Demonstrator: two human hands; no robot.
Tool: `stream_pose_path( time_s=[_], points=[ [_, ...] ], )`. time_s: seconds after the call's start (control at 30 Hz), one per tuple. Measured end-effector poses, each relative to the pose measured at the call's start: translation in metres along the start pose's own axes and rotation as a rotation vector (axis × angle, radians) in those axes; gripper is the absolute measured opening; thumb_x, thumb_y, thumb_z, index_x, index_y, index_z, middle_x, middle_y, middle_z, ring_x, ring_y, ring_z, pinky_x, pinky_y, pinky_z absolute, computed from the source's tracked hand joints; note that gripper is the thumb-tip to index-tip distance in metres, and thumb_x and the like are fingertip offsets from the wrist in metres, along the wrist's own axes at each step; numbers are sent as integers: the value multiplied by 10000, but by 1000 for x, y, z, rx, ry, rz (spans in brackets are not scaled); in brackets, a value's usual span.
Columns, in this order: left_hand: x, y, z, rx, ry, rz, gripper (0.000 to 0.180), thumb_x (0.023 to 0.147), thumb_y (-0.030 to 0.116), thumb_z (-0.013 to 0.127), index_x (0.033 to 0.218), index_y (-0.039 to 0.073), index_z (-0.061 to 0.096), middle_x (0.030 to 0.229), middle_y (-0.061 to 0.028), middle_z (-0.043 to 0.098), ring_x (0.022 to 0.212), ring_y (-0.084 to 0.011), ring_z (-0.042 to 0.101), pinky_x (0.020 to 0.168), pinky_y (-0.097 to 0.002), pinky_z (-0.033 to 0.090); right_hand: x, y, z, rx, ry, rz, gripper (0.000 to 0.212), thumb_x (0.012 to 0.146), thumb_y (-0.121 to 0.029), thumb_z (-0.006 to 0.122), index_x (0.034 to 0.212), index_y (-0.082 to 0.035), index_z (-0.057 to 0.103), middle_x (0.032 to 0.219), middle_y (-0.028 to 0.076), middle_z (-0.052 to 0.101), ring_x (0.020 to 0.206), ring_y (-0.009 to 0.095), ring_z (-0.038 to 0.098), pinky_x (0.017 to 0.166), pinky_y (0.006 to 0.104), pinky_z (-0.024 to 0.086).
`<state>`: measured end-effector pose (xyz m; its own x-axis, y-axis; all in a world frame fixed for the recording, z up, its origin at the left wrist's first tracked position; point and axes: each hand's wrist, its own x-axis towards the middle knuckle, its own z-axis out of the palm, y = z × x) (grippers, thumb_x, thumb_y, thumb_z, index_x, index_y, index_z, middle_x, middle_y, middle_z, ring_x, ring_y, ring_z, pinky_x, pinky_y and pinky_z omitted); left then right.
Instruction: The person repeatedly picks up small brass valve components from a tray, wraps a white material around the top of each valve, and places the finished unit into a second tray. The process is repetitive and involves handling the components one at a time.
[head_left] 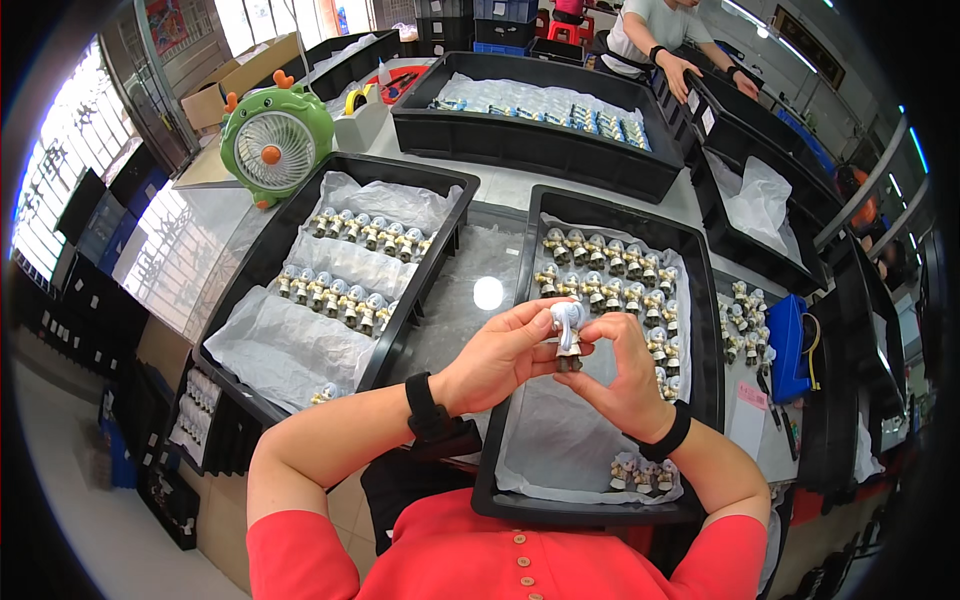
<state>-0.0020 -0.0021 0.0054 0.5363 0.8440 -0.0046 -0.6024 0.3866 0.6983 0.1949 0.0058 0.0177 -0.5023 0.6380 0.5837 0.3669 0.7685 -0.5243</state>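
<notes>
Between my two hands is a small figurine [569, 335] with pale blue-white hair, a cream body and a dark base, held upright. My left hand [500, 357] pinches it near the head from the left. On the other side, the fingers of my right hand [625, 375] close on its body and base. Both hands are above the right black tray [505, 440], which is lined with white paper. Rows of similar figurines [600, 290] stand in its far part, and a small cluster [642, 474] sits in its near right corner.
To the left, another paper-lined black tray [462, 200] holds figurine rows. A larger tray [540, 140] with blue-toned pieces stands behind. A green fan [275, 145] is at the back left. Loose figurines [745, 325] and a blue pouch [788, 345] lie right. Another person [650, 40] handles trays at the back right.
</notes>
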Motion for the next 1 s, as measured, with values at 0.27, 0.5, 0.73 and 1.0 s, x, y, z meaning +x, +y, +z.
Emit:
stream_pose_path(
  time_s=[0.27, 0.5, 0.73, 1.0],
  points=[
    [1, 1, 0, -26, 29, -48, 371, 1025, 261, 380, 1323, 40, 396, 1249, -146, 538, 1152, -276, 562, 962, -424, 467, 0, -2, 0, 29, 25, -3, 479, 637, -60, 825, 1008, -74, 522, 923, 78, 565, 894, 278, 542, 789, 380, 445],
    [1, -1, -4, -92, -25, -71, 346, 1030, 243, 352, 1312, 47, 390, 1230, -142, 541, 1137, -272, 566, 960, -424, 461, 0, -2, -1, 20, 44, -81, 480, 617, -51, 833, 992, -77, 535, 893, 84, 571, 836, 275, 560, 759, 376, 459],
    [1, -3, -4, -112, 13, -18, 291, 1005, 221, 446, 1259, 79, 425, 1189, -72, 554, 1075, -213, 574, 929, -383, 467, 3, -4, -2, -37, 53, -144, 469, 622, -31, 832, 989, -77, 543, 931, 91, 577, 867, 256, 578, 753, 348, 478],
    [0, 3, 3, -88, 74, -38, 387, 978, 207, 503, 1337, 117, 391, 1189, -71, 555, 1066, -198, 583, 933, -359, 461, 2, -6, -2, -3, 131, -71, 360, 680, -36, 792, 965, -58, 573, 898, 95, 605, 786, 250, 605, 681, 333, 492]
  ],
)
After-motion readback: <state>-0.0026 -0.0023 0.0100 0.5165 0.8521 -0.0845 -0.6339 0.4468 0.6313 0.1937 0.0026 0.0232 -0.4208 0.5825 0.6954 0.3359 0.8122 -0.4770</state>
